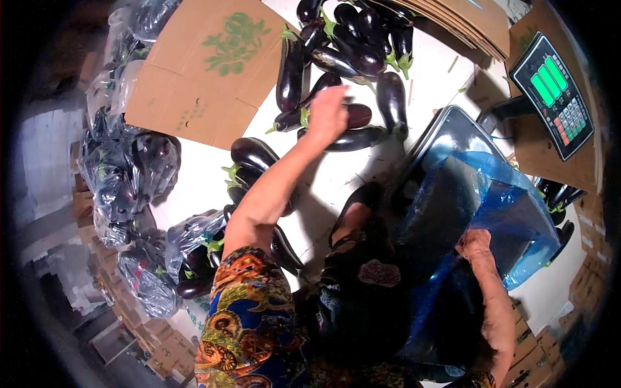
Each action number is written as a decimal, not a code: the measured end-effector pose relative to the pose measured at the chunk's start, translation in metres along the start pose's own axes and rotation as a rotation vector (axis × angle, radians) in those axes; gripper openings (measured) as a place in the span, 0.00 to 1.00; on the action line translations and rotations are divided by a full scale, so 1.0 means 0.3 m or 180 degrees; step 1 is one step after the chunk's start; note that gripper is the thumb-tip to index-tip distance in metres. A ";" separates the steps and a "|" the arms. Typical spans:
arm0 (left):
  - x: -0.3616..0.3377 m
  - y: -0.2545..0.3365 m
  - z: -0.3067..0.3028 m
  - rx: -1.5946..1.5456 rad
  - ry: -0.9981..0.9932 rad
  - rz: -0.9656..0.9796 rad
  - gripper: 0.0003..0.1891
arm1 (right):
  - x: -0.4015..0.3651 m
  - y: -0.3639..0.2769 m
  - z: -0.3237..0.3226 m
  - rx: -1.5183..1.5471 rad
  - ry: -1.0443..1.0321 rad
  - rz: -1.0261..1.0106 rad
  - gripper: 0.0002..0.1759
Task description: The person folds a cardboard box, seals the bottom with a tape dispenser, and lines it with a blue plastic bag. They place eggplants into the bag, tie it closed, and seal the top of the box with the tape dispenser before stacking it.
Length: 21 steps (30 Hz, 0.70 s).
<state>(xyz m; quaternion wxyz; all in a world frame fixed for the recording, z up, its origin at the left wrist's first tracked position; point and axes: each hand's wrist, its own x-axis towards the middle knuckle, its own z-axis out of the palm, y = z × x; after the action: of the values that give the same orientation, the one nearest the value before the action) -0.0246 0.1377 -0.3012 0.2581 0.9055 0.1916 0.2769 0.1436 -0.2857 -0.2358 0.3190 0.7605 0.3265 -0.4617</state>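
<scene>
Fingers of our left hand (328, 118) are blurred, reaching toward 12 o'clock over an eggplant (360, 116); we cannot tell whether they are wide or narrow, or whether they touch its skin. That eggplant lies on the white surface (424, 103) between 12 and 1 o'clock, its right end showing past our hand, with another just beside it on the 6 o'clock side. Fingers of our right hand (477, 244), between 3 and 4 o'clock, are curled tight on the blue bag (511, 210), gripping its crumpled plastic. We see that bag overlapping a metal tray (467, 123), and near it, at 2 o'clock, a scale display (550, 81) glows green. Around 12 to 1 o'clock we have a heap of eggplants (371, 31), and more lie at 10 o'clock near our left forearm (265, 194). Between 10 and 11 o'clock lies a cardboard sheet (200, 74) with a green plant print. Clear bags (152, 161) crowd 9 o'clock, and our patterned sleeve (249, 310) fills 7 o'clock.
</scene>
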 end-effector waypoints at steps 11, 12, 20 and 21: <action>-0.638 -0.298 -0.509 0.1042 0.0977 -0.3690 0.29 | -0.001 0.021 0.042 -0.0277 0.0957 -0.0118 0.27; -0.652 -0.295 -0.507 0.0779 0.0671 -0.3944 0.40 | -0.005 0.030 0.051 -0.0192 0.0974 -0.0025 0.26; -0.464 -0.241 -0.276 0.2644 0.0378 -0.4553 0.62 | -0.073 -0.031 -0.065 -0.0791 0.0463 0.0149 0.19; -0.436 -0.230 -0.256 0.2559 0.0337 -0.4731 0.64 | -0.082 -0.029 -0.064 -0.0738 0.0730 -0.0110 0.15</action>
<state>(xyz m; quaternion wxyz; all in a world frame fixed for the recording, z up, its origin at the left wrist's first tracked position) -0.1860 0.1562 -0.3386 0.0220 0.5529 0.8329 -0.0120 0.1372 -0.2705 -0.2079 0.3573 0.7606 0.4248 -0.3366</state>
